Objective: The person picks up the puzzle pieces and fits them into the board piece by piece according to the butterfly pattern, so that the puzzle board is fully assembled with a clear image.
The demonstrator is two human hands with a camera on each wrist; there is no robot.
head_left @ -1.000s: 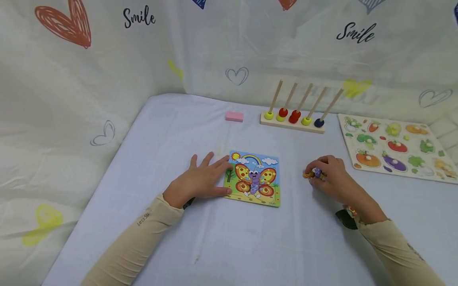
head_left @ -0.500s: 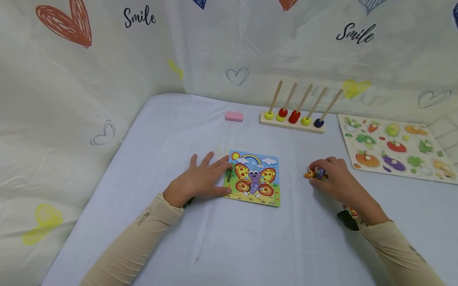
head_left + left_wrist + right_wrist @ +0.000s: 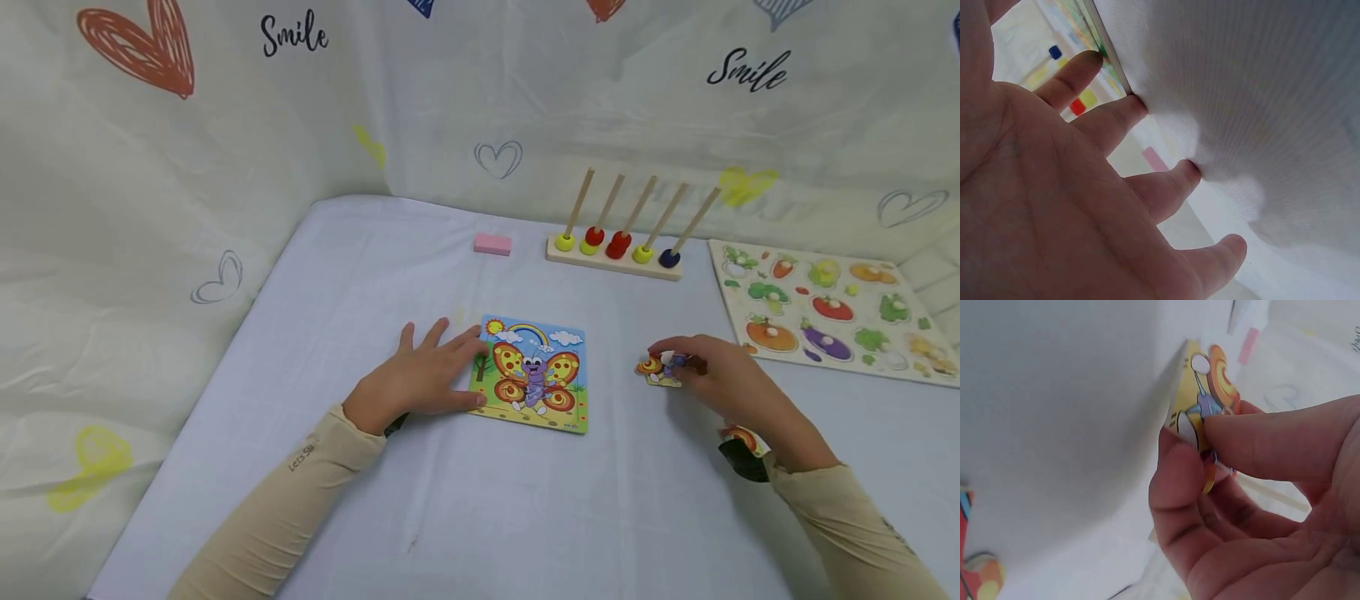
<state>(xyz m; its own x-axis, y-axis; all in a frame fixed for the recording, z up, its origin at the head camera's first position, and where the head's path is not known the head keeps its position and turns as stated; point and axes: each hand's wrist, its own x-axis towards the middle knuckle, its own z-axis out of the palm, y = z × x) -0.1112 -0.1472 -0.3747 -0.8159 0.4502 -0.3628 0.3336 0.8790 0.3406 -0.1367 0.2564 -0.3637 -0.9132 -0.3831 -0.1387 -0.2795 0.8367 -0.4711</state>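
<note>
A square board (image 3: 534,375) with a butterfly picture lies in the middle of the table. My left hand (image 3: 416,375) rests at its left side, fingers spread, with a thumb and fingertip over its edge; the left wrist view shows other fingertips on the cloth. To the board's right, my right hand (image 3: 731,392) pinches a puzzle piece (image 3: 1188,394) between thumb and fingers. The piece is yellow with purple legs, white feet and an orange swirl, and it tilts up from the cloth. Part of it is hidden behind the thumb. Another colourful piece (image 3: 746,439) shows by my right wrist.
Behind the board are a pink block (image 3: 492,244) and a peg stand (image 3: 615,262) with coloured beads. A vegetable picture board (image 3: 832,312) lies at the back right. Red and orange pieces (image 3: 985,578) show at the lower left of the right wrist view. A printed curtain (image 3: 600,100) hangs behind.
My right hand has shifted slightly right and turned, and more of the puzzle piece's printed face now shows. The left hand and the butterfly board have stayed still.
</note>
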